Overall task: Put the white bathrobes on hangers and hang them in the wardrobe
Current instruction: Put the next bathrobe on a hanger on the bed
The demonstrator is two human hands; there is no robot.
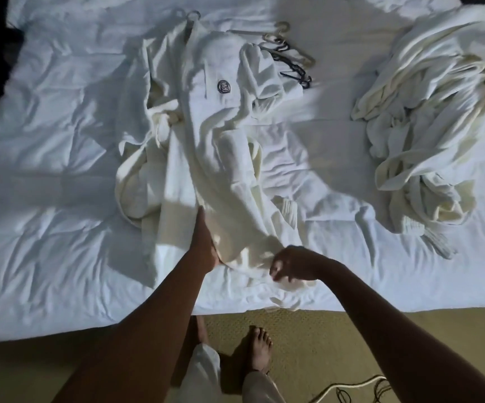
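While a person stands barefoot at the edge of a bed [46, 117], both arms reach over the rumpled white duvet toward a white bathrobe [206, 132] spread lengthwise down the middle of it. The left hand [203, 242] lies with straight fingers along the robe's lower part, its fingers partly tucked under a fold of the cloth, so the grip there cannot be judged fully. The right hand [290, 264] is curled and pinches the robe's bottom hem near the bed's near edge. A dark round crest [224, 86] shows on the robe's chest, toward the far side of the bed. Just beyond the robe's shoulder, a small cluster of hangers [287, 53], some pale and some dark, lies on the duvet, touching the robe's sleeve. A second bathrobe [427, 120] sits in a crumpled heap at the right side of the bed, well apart from the first. Below the bed edge, a bare foot [260, 349] rests on tan carpet [308, 330], and a pale cord [351, 386] trails across the floor nearby.
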